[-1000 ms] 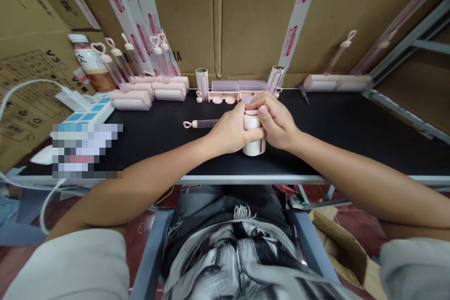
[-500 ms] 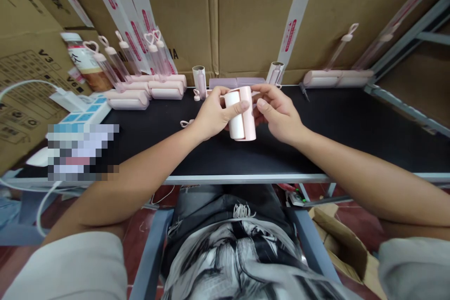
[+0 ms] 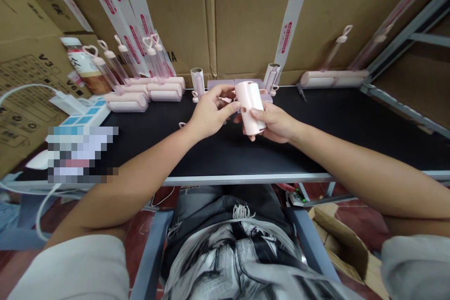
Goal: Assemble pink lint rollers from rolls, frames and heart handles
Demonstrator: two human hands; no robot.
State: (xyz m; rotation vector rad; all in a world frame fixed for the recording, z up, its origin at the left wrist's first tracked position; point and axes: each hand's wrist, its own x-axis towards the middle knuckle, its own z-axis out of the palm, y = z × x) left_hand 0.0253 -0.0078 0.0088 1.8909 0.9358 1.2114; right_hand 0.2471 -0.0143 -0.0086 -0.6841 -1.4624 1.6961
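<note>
A pale pink lint roller (image 3: 248, 115) with a white paper roll is held upright and slightly tilted above the black tabletop. My right hand (image 3: 276, 119) wraps round it from the right, thumb across its front. A small round hole shows in the pink casing, facing left. Beside that hole my left hand (image 3: 213, 110) is closed, thumb and fingers curled together; a bit of pale pink shows between them, too hidden to name. Behind the hands stand two white tubes with clear handles in them, the left tube (image 3: 197, 82) and the right tube (image 3: 272, 77).
Several finished-looking pink lint rollers (image 3: 126, 101) with upright clear handles stand at the left, others (image 3: 318, 79) at the back right. A bottle (image 3: 84, 65), a power strip (image 3: 84, 115) and cables lie left. Cardboard (image 3: 246, 18) walls the back; a metal frame (image 3: 404, 108) borders the right.
The lint roller has passed from my left hand to my right and turned, so its pink casing with the hole now faces left. My left hand has drawn to the casing's left side.
</note>
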